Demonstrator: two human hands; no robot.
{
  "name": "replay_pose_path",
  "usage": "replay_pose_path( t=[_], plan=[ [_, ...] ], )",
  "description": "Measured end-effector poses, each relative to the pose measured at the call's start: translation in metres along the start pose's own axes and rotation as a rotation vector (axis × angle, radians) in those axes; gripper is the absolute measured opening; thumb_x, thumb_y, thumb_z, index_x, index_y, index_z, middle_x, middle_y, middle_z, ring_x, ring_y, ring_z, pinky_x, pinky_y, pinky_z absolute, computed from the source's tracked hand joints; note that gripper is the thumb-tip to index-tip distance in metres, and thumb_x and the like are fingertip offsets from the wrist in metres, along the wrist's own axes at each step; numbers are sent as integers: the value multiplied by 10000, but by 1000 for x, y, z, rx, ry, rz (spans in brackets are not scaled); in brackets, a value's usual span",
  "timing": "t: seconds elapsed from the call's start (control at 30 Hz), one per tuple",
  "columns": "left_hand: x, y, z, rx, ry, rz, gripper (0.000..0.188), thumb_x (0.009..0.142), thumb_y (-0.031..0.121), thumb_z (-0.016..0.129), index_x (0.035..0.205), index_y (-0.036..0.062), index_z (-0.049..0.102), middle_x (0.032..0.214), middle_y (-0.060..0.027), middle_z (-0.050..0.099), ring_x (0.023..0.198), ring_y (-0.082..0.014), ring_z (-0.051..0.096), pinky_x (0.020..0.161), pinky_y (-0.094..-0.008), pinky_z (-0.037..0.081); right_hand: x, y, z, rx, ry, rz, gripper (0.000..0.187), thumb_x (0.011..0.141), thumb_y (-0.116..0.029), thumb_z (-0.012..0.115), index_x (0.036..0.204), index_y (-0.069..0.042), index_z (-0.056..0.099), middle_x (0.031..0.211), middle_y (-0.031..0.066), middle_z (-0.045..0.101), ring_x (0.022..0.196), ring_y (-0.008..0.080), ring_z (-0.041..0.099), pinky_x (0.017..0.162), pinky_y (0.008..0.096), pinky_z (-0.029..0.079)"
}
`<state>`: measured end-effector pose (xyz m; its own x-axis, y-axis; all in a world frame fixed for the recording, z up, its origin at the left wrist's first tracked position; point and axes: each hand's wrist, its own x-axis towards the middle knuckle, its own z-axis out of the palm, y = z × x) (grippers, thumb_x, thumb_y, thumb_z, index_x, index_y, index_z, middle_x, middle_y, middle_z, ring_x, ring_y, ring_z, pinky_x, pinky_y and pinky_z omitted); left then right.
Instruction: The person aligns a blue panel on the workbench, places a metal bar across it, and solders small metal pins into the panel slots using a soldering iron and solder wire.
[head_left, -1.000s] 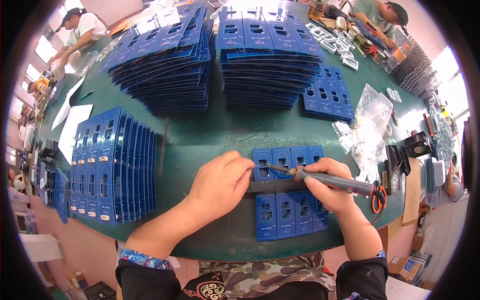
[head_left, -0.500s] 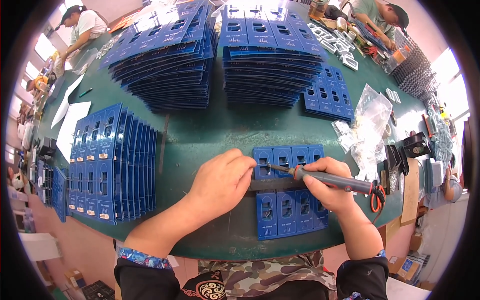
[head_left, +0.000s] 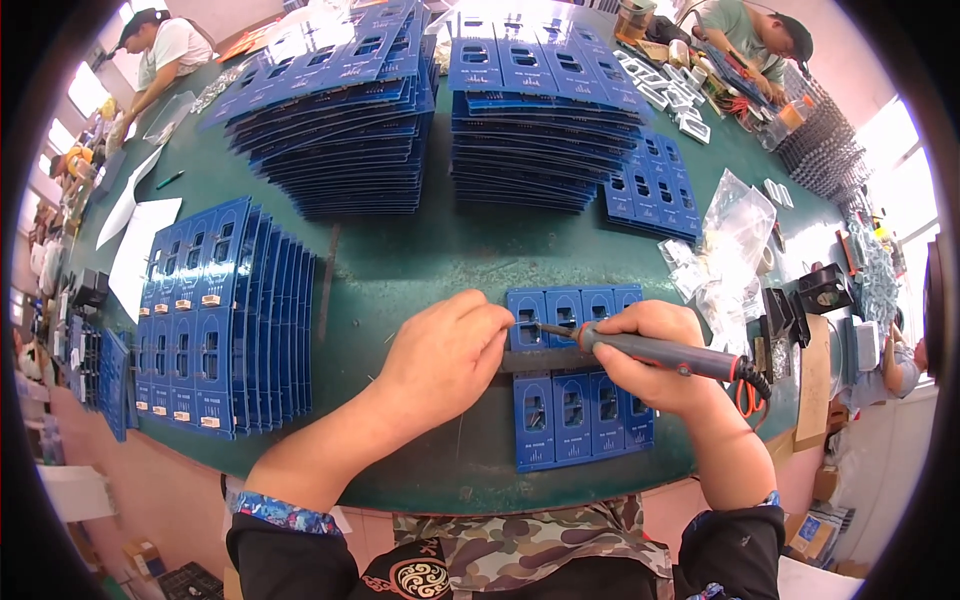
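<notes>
A blue circuit board panel (head_left: pixel 585 450) lies flat on the table before me, with rows of units with cut-out windows. A dark bar (head_left: pixel 545 360) crosses its middle. My right hand (head_left: pixel 652 345) is closed round the grey handle of a soldering iron (head_left: pixel 675 355), whose tip points left onto a unit in the panel's upper row, near the upper left corner. At the panel's left edge my left hand (head_left: pixel 440 350) is closed in a pinch, its fingertips close to the iron's tip. Whatever is between those fingers is too small or hidden to make out.
Two tall stacks of blue boards (head_left: pixel 340 150) (head_left: pixel 540 140) stand at the back. More boards stand upright in a row (head_left: pixel 225 320) at left. Plastic bags (head_left: pixel 735 240), black parts (head_left: pixel 828 290) and white frames (head_left: pixel 665 95) lie at right. Other people work across the table.
The soldering iron's handle has shifted slightly left and its tip stays by the same upper left unit. My left hand keeps its pinch. The whole view has moved a little.
</notes>
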<state>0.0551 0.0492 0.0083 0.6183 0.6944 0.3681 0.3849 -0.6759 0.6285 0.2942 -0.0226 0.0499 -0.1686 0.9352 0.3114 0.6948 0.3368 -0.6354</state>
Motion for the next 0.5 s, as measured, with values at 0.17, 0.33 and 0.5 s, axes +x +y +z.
replay_pose_path(
  t=[0.17,0.33,0.5],
  plan=[
    [0,1,-2,-5,11,0,87,824,33,635,910,23,644,806,-106,599,738,-295,608,639,-382,496,-7,2,-10,239,141,98,128,766,-84,715,863,-8,677,796,102,718,690,185,683,643,320,538],
    [-3,-1,-1,8,10,3,82,831,39,636,913,31,646,815,-100,606,742,-291,611,643,-381,499,-18,-4,-28,188,194,80,175,783,-72,715,923,14,655,804,100,708,652,119,631,597,254,486],
    [0,5,2,-11,7,18,85,833,42,636,916,30,649,815,-102,609,733,-290,611,641,-375,500,-35,2,-31,137,221,56,172,788,-67,713,928,13,653,781,87,697,661,115,626,602,257,482]
  ],
)
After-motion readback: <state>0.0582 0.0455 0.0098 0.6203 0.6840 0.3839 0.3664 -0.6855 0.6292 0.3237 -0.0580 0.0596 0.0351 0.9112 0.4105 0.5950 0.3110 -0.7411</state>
